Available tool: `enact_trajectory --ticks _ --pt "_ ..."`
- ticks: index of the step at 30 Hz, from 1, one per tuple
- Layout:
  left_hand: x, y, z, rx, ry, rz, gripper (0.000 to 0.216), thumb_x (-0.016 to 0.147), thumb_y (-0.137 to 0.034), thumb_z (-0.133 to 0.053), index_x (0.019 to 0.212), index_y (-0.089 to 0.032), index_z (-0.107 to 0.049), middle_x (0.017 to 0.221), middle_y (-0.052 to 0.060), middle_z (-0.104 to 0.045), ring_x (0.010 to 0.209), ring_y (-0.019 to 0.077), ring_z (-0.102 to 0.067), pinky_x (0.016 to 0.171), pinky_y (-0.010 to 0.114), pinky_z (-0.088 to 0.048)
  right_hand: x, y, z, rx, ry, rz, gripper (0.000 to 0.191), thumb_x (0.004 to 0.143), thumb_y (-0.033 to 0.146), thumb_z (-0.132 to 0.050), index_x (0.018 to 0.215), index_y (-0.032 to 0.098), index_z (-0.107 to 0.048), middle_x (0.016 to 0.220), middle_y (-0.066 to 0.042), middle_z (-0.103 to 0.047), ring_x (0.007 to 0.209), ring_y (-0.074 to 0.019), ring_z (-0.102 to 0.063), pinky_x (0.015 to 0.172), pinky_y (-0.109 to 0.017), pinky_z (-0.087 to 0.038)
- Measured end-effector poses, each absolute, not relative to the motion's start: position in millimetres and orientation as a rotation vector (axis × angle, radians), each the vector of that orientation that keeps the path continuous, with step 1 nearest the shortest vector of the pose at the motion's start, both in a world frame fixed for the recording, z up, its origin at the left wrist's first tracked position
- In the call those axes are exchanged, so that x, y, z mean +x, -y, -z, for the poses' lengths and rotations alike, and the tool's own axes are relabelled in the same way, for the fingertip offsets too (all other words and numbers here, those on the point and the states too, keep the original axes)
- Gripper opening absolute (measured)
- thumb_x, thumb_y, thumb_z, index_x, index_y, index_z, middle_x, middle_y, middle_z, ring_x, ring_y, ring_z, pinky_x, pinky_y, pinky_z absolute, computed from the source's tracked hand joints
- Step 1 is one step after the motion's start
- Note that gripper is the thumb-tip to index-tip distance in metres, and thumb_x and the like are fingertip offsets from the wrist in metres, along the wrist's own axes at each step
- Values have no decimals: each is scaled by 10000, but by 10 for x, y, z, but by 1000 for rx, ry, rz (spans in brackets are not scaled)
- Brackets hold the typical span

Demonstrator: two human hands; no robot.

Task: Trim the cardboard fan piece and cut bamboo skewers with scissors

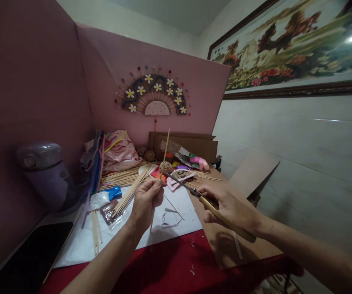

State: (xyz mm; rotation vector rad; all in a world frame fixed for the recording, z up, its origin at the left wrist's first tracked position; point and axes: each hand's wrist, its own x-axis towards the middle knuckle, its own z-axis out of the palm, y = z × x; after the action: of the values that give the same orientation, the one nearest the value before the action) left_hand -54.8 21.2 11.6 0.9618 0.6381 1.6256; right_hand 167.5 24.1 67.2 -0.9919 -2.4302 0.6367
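My left hand (145, 202) is closed round a thin wooden stick (166, 152), pinching it between thumb and fingers so that it stands nearly upright. In my right hand (224, 204) is a pair of shears (211, 207) with dark narrow blades and a long yellowish handle. The blade tips point left and reach the stick just above my left fingers; whether they touch it I cannot tell. Behind the hands, a bundle of wooden sticks (129, 196) lies across white paper (176, 204), with bags of white, blue and brown material beside it.
A purple cup (45, 171) stands at the left, near a dark flat panel (32, 253). Pink cloth (122, 151), twine and cardboard (184, 147) lie at the back. A flower-covered fan (157, 87) hangs on the pink board. Red cloth (169, 261) covers the front edge.
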Motion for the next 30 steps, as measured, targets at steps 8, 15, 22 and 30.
enact_trajectory --ticks 8,15,22,30 --pt "-563 -94 -178 1014 -764 -1520 225 733 -331 -638 696 -110 -620 431 -75 -297 381 19 -202 378 166 -101 1539 -267 -649 -964 2413 -794 506 683 622 -625 887 167 -538 742 1 -485 665 -133 -402 576 -236 -336" --pt "-569 -38 -191 1005 -827 -1460 208 704 -312 -649 672 -108 -624 411 -74 -305 379 21 -198 379 169 -104 1468 -302 -600 -950 2401 -769 556 665 700 -571 810 166 -527 727 -3 -457 655 -133 -372 572 -247 -316" --pt "-606 -40 -158 1011 -845 -1467 193 710 -294 -635 669 -106 -623 404 -73 -316 374 20 -198 378 173 -103 1434 -318 -574 -960 2388 -904 489 705 627 -599 856 169 -520 762 -8 -487 666 -132 -424 576 -243 -334" --pt "-587 -32 -186 1040 -896 -1492 204 696 -308 -639 656 -109 -619 391 -71 -334 359 23 -221 374 177 -115 1406 -353 -541 -907 2403 -855 582 686 719 -528 868 167 -539 778 -15 -479 681 -135 -407 589 -250 -353"
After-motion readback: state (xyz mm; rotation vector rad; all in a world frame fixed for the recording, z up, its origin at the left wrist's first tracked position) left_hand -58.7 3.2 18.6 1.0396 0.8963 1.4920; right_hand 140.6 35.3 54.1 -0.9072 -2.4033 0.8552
